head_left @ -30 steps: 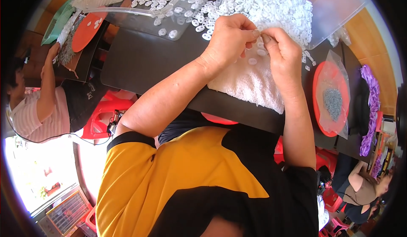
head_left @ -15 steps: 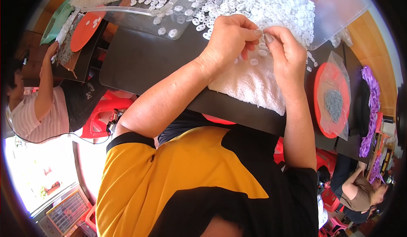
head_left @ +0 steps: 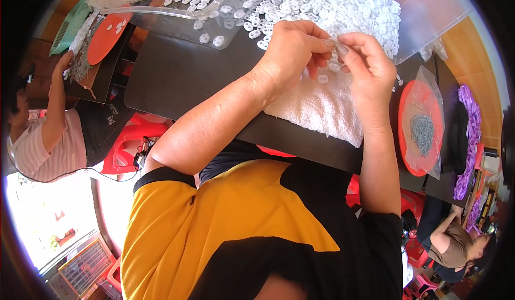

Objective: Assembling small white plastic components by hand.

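Observation:
My left hand [head_left: 300, 50] and my right hand [head_left: 371, 61] meet above the front of a heap of small white oval plastic pieces with holes [head_left: 343, 5]. Thumb and forefinger are pinched together on each hand, the tips almost touching. What sits between them is too small and covered to make out. Beneath, a pale pink towel [head_left: 316, 109] lies on the dark table, with a loose white piece [head_left: 322, 79] on it near my left fingers. To the right of my right wrist, a few more white pieces [head_left: 398, 81] lie on the table.
A clear plastic bin [head_left: 214, 18] with more white pieces stands back left. At right, a red plate [head_left: 406, 144] bears a plastic bag with a grey heap of tiny parts [head_left: 422, 134]. Purple cord [head_left: 466, 139] lies beyond. Another person [head_left: 51, 139] works at far left; someone else [head_left: 456, 243] sits at far right.
My right hand has turned slightly and shifted a little to the right, its fingers more curled. My left hand stays nearly in place, still pinched.

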Available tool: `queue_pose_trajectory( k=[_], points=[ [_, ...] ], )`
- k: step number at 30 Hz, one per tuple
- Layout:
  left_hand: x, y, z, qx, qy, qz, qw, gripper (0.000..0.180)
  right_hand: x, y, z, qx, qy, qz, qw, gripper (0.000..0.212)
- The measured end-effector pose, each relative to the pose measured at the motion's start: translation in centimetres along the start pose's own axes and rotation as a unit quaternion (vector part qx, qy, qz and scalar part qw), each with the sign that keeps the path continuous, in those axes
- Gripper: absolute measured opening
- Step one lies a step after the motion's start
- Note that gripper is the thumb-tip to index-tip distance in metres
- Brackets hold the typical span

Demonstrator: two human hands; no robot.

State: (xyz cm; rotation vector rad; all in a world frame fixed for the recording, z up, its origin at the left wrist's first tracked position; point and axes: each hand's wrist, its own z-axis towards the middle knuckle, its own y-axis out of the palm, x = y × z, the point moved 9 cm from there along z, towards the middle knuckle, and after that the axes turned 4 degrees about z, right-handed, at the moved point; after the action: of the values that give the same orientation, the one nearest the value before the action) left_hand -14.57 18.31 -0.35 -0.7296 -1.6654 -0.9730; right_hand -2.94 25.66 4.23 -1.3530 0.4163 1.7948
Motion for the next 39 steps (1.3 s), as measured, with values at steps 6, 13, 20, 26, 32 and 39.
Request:
queue_pose_trajectory(
  k=[6,13,20,26,32,39],
  points=[
    [-0.2,0.2,0.0,-0.004,-0.009,-0.005,1.000,0.011,0.6,-0.3,0.1,-0.003,0.007,0.025,1.000,0.007],
    [1.1,0.6,-0.8,0.017,0.080,0.095,0.992,0.010,1.4,0.0,-0.4,0.002,0.130,0.096,0.987,0.012],
    [1.0,0.4,-0.1,0.013,0.062,0.073,0.995,0.012,2.2,0.6,-0.2,-0.003,0.132,0.160,0.978,0.015],
    [0.2,0.1,0.0,0.011,0.022,0.025,0.999,0.012,1.3,0.4,-0.1,-0.003,0.099,0.096,0.990,0.015],
    [-0.3,-0.1,0.2,0.003,-0.004,-0.015,1.000,0.010,1.2,0.6,0.0,-0.032,0.092,0.101,0.990,0.013],
    [-0.2,0.0,0.1,0.008,-0.007,-0.009,1.000,0.010,1.0,0.2,0.1,-0.022,0.048,0.025,0.998,0.011]
  ],
)
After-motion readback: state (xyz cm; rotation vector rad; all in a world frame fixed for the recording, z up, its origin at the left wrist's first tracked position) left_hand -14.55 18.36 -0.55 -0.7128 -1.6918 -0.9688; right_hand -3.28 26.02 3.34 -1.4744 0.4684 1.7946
